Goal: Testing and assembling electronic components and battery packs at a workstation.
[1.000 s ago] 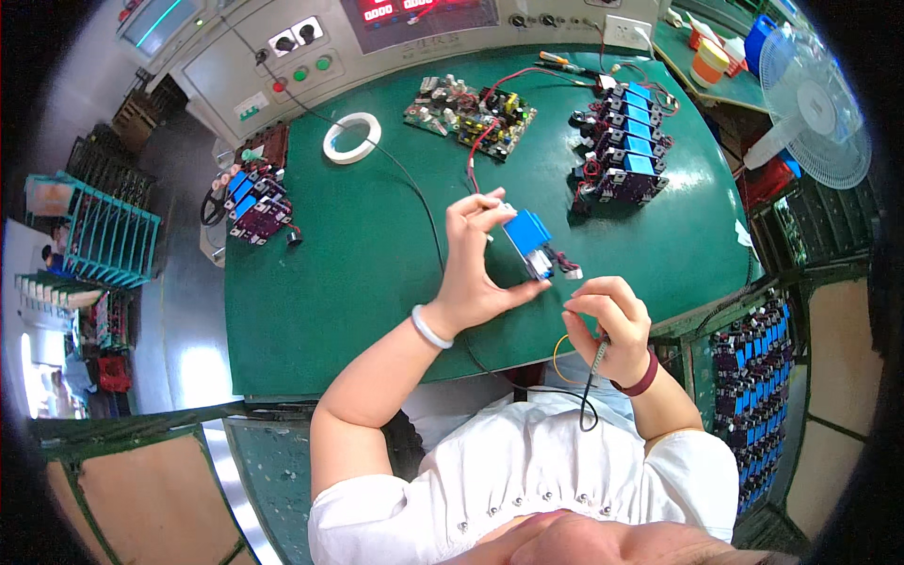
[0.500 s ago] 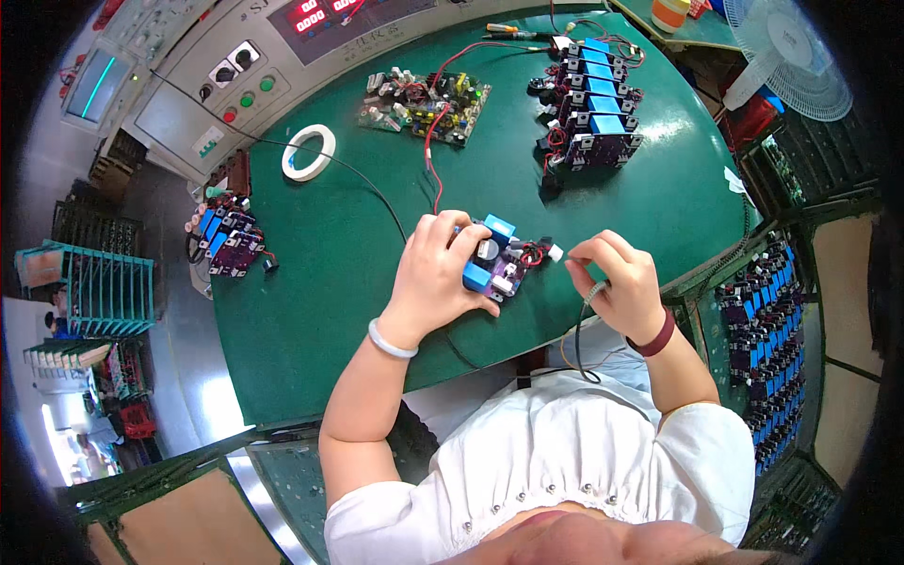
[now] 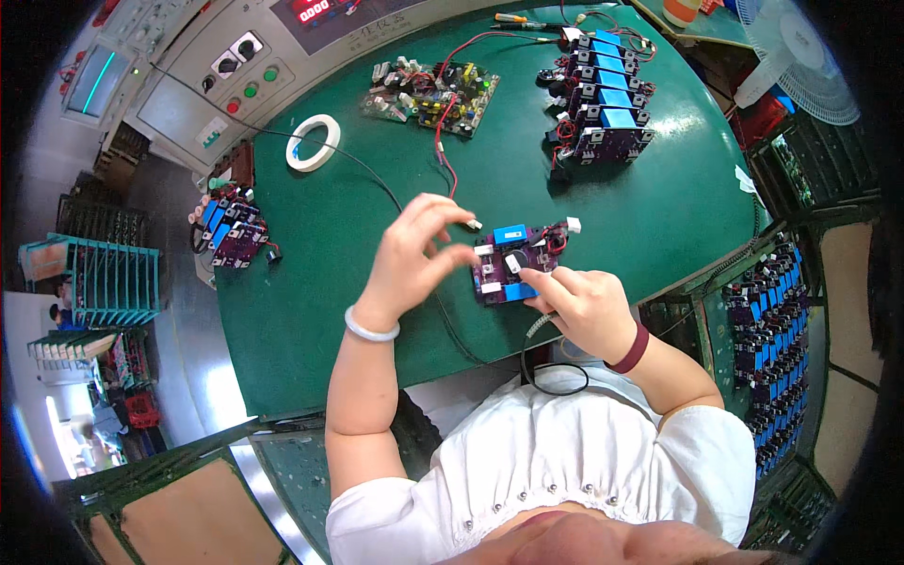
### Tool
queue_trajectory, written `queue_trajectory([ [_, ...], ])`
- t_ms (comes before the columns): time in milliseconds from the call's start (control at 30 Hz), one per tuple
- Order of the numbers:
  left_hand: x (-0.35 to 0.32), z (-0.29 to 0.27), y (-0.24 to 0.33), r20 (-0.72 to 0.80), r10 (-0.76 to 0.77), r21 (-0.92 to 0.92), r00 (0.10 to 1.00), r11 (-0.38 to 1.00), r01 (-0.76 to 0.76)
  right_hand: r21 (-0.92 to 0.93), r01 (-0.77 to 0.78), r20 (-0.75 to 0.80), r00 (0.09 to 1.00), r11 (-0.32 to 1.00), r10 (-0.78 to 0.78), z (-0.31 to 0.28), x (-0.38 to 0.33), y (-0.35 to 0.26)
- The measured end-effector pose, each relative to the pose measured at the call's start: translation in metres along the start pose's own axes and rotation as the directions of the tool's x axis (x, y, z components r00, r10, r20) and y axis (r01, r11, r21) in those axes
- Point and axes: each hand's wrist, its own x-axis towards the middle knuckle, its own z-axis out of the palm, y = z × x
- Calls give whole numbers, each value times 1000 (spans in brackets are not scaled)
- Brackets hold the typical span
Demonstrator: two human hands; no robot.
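Observation:
A purple circuit board (image 3: 490, 273) with blue box-shaped components and white sockets lies on the green bench in front of me. My right hand (image 3: 589, 306) grips its near right side, index finger on top and thumb at the edge. A black cord (image 3: 529, 372) with a ribbed grey end runs up to this hand; what it ends in is hidden. My left hand (image 3: 414, 250) is at the board's left side, thumb beside a white socket. A small white connector (image 3: 474, 224) sits at its curled fingertips; a red wire (image 3: 452, 179) runs behind that hand.
Beyond the hands lie a populated board (image 3: 452, 104) and a tape roll (image 3: 314, 143). A row of blue-and-purple boards (image 3: 603, 104) stands far right, more boards (image 3: 231, 226) at the left edge. A control panel (image 3: 217, 94) borders the back left; a fan (image 3: 800, 56) stands right.
My left hand has let go of the board and moved left, bringing a white connector into view. My right hand has moved left from the white plug onto the board, which has turned.

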Motion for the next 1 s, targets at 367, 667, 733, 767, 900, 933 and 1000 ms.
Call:
queue_trajectory([
  [367,3,19,-26,18,68,359,998,931,-70,6,132,91,987,991,-132,-7,19,17],
  [667,4,17,-21,-188,-38,2,981,999,39,179,19,-4,1000,984,-18,3,57,24],
  [733,3,25,-18,-220,-25,70,975,997,42,169,-94,-93,989,981,111,-5,63,34],
  [767,3,29,-16,-232,-18,106,973,993,44,119,-163,-126,976,979,178,-9,67,39],
  [900,3,39,-13,-284,93,114,954,992,-63,153,-206,-53,975,967,216,-13,77,48],
  [933,3,39,-13,-289,101,133,952,989,-65,177,-229,-44,970,957,240,-11,80,48],
  [1000,3,38,-14,-280,11,45,960,999,2,183,-199,-81,973,963,216,-8,88,48],
])
